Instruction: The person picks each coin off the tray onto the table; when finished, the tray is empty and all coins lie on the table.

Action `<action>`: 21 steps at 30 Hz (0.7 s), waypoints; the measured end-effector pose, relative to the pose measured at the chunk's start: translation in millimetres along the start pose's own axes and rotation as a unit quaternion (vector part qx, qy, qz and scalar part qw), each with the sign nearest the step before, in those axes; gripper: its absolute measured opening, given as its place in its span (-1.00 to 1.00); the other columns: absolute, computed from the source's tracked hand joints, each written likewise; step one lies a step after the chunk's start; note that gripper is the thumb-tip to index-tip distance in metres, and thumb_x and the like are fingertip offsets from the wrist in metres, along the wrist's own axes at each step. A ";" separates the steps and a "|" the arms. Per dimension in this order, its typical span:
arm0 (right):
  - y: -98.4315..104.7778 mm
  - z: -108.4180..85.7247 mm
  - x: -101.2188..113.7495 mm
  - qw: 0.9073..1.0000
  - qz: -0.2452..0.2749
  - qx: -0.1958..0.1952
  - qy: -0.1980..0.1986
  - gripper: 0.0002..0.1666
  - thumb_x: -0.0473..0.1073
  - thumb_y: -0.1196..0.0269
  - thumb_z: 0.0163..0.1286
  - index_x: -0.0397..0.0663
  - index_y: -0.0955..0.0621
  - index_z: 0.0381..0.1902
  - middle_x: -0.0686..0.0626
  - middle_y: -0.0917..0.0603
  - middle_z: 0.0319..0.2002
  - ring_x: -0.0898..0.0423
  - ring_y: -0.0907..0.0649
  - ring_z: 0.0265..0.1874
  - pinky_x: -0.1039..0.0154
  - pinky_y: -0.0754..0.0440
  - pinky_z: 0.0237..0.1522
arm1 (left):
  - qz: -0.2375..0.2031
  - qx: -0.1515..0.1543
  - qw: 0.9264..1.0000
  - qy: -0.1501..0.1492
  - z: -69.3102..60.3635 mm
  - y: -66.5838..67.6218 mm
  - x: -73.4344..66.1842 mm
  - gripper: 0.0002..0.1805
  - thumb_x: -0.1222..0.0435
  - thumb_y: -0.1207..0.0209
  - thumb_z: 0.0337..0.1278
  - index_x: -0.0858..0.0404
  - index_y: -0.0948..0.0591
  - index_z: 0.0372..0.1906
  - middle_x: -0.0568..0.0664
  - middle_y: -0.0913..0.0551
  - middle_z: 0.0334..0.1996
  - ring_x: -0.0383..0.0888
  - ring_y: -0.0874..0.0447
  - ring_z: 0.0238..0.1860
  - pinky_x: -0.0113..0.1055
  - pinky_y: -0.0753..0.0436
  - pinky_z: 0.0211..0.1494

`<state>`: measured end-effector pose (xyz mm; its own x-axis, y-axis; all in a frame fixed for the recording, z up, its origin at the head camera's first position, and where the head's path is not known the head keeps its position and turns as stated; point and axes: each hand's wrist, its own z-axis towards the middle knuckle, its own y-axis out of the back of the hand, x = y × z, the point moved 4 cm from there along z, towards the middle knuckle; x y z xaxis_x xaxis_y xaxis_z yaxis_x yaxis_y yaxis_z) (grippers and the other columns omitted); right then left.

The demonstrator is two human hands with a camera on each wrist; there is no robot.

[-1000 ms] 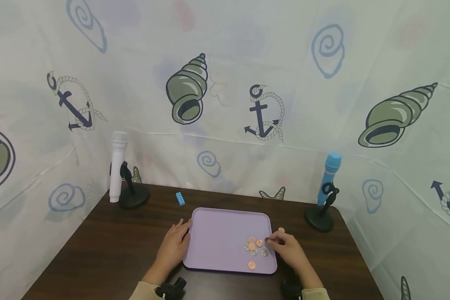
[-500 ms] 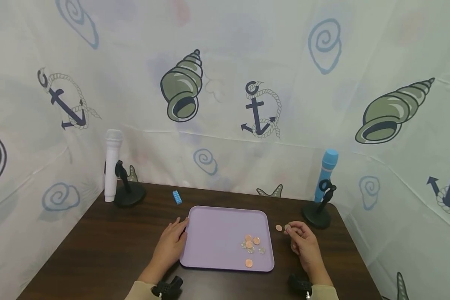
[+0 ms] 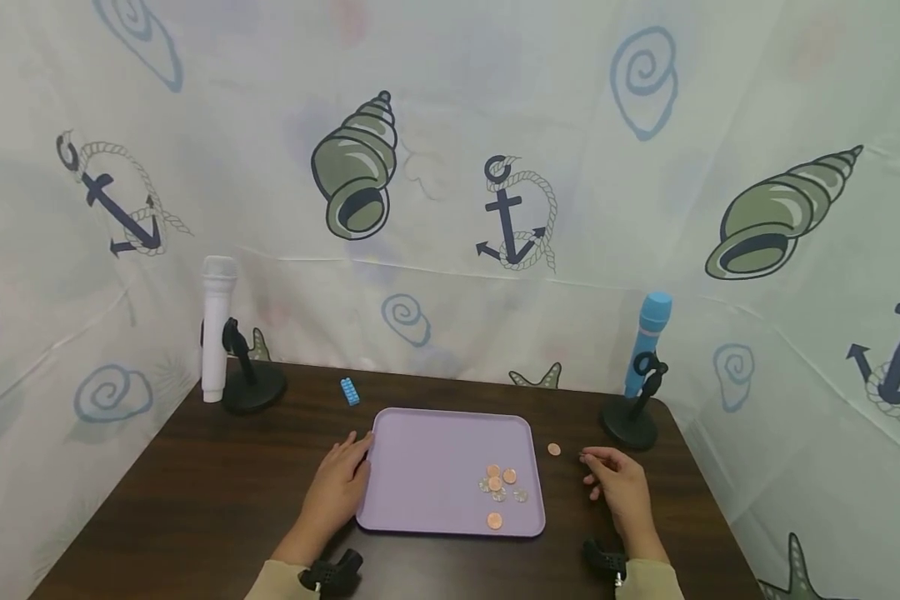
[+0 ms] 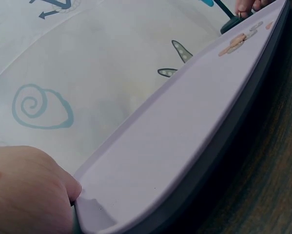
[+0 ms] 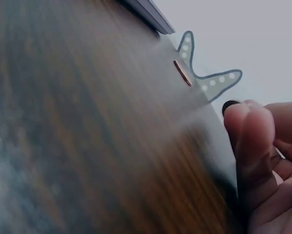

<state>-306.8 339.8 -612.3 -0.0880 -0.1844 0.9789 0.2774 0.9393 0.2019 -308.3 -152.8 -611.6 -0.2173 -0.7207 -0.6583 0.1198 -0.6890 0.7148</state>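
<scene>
A lilac tray [image 3: 427, 475] lies on the table with several copper-coloured coins [image 3: 494, 521] and clear or silvery discs [image 3: 521, 496] in its right part. My left hand [image 3: 335, 487] rests along the tray's left edge, fingers relaxed; the left wrist view shows it at the tray's near corner [image 4: 26, 190]. Right of the tray, my right hand [image 3: 622, 492] pinches a small dark-looking coin [image 5: 228, 105] between thumb and fingers, above the table. A single copper coin [image 3: 554, 449] lies between the tray and that hand, also seen in the right wrist view.
At the back left a white microphone [image 3: 215, 333] stands by a black stand [image 3: 253, 387]. A blue microphone [image 3: 648, 342] and another black stand [image 3: 630, 423] are at the back right. A small blue brick [image 3: 349, 392] lies behind the tray.
My right hand has moved from the tray's right edge out over the table to the right, with a coin in its fingers. My left hand has stayed at the tray's left edge.
</scene>
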 end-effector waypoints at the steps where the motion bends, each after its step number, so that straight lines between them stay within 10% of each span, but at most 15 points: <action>1: -0.3 1.2 -0.5 1.000 -0.016 0.002 -0.001 -0.69 -0.19 -0.36 0.59 -0.29 -0.76 0.14 -0.23 -0.85 -0.05 0.14 -0.75 -0.45 0.26 -0.76 -0.55 | 0.001 -0.001 1.000 -0.002 0.4 -0.6 0.1 -0.47 0.32 -0.10 0.63 0.33 -0.51 0.56 0.19 -0.55 0.55 0.28 -0.30 0.69 0.32 -0.14 0.76; 12: -5.2 3.0 4.7 0.985 -0.173 0.023 -0.004 -0.71 -0.04 -0.33 0.62 0.01 -0.85 0.11 -0.10 -0.66 -0.18 0.08 -0.61 -0.44 0.27 -0.59 -0.54 | 0.003 0.006 1.000 0.001 1.7 0.6 -2.1 -0.47 0.32 -0.10 0.63 0.32 -0.50 0.57 0.17 -0.53 0.56 0.26 -0.28 0.70 0.31 -0.12 0.78; 21: -9.8 1.7 8.3 0.982 -0.184 0.049 0.013 -0.62 -0.03 -0.34 0.61 -0.03 -0.80 0.25 -0.13 -0.65 -0.02 0.10 -0.57 -0.34 0.31 -0.57 -0.34 | 0.002 0.006 1.000 0.002 1.2 0.3 -1.8 -0.47 0.32 -0.12 0.62 0.32 -0.51 0.56 0.18 -0.54 0.55 0.27 -0.29 0.70 0.31 -0.12 0.77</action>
<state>-311.8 329.5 -606.2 -0.1403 -0.5221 0.8412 0.1372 0.8312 0.5388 -309.0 -151.6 -609.9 -0.2132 -0.7235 -0.6565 0.1088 -0.6854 0.7200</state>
